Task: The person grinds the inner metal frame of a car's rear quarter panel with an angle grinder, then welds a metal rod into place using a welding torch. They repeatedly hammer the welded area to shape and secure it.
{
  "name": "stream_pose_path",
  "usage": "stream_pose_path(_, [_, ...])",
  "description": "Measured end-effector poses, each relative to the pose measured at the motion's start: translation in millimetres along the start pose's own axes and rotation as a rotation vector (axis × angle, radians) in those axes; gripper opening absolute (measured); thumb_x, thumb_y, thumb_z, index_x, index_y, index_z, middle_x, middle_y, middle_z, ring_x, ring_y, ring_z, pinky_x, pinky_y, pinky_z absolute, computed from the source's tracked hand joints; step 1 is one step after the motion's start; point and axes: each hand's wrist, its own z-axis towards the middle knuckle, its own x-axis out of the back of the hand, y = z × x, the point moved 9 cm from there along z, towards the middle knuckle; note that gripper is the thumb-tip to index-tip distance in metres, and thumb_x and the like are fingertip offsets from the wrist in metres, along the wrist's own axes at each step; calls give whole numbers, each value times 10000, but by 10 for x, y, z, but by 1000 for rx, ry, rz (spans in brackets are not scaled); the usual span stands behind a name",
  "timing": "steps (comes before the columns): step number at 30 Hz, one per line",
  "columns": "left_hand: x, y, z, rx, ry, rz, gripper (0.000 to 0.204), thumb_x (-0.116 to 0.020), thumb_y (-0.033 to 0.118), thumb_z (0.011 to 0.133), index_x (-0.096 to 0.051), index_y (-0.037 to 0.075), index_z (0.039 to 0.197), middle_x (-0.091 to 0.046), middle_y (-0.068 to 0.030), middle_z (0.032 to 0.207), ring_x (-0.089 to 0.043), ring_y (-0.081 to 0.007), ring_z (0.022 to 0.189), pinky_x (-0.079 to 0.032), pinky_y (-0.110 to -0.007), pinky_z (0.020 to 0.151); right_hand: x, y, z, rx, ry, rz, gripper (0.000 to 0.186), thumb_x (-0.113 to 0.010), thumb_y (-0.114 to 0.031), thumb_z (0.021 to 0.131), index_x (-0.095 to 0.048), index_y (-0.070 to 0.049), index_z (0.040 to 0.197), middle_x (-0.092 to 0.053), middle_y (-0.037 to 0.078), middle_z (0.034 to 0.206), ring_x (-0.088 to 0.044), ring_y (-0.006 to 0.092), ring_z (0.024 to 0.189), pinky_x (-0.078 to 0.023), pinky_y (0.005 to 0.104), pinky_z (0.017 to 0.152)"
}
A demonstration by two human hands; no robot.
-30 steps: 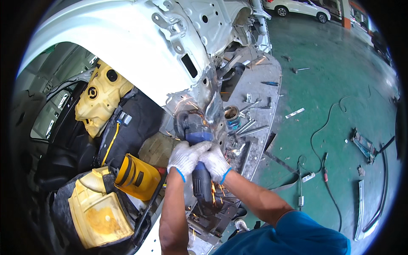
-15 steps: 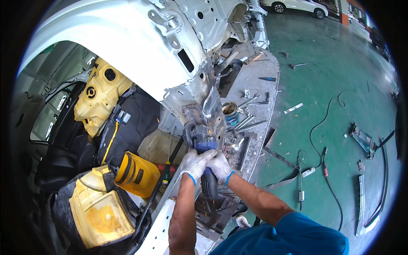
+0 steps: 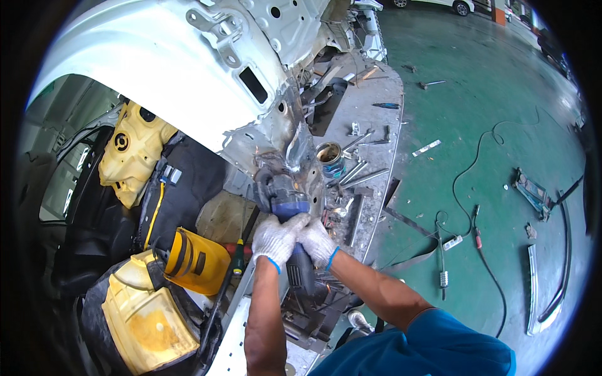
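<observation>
At the far left, a yellow moulded tank sits inside the stripped car body, and below it a yellow face shield lies beside a second yellow padded part. A screwdriver with a red and green handle rests just right of the shield. In the middle, the left hand, in a white knit glove, is closed around the angle grinder; the right hand, gloved too, grips the same grinder just beside it. The grinder's head presses against the burnt metal seam of the body. Right of it, an open tin can stands on the grey metal panel; its contents are unclear. Wrenches lie scattered around the can. Further right, the green workshop floor carries black cables and metal strips.
</observation>
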Motion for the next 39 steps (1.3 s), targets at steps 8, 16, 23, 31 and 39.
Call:
stream_pose_path(8, [-56,-6,-26,17,-82,-43,653,-896,423,840,-739,-122,1162,-789,-200,1054,-758,-241,923,-596,-383,832,42,13,-35,-89,69,-176,425,-718,-34,864,-641,26,1277,-727,116,1077,-719,217,923,-623,390,799])
stream_pose_path(16, [-35,-49,-62,25,-99,-131,535,-897,350,861,-752,-87,1133,-789,-171,1070,-741,-210,895,-596,-358,814,-9,39,-17,-98,87,-170,441,-744,-65,851,-652,21,1273,-745,127,1064,-720,200,902,-619,385,768])
stream_pose_path(23, [128,66,-33,8,-52,34,793,-902,563,775,-745,-119,1149,-783,-262,1063,-764,-360,948,-596,-433,864,-69,11,53,52,5,-118,407,-755,-108,852,-696,36,1228,-765,125,1048,-731,206,916,-621,387,807])
stream_pose_path(31, [104,-22,17,-55,50,50,667,-906,472,822,-758,-100,1132,-794,-196,1018,-749,-247,895,-589,-390,816,68,281,116,34,22,-132,454,-788,-155,840,-694,51,1233,-777,146,1069,-731,206,926,-612,390,811])
stream_pose_path(39, [27,-90,43,-4,-12,16,938,-872,694,717,-736,-152,1098,-767,-333,1073,-768,-441,1011,-588,-479,901,21,226,126,82,-1,-83,486,-769,-118,848,-671,14,1305,-755,146,1138,-735,232,950,-622,388,857])
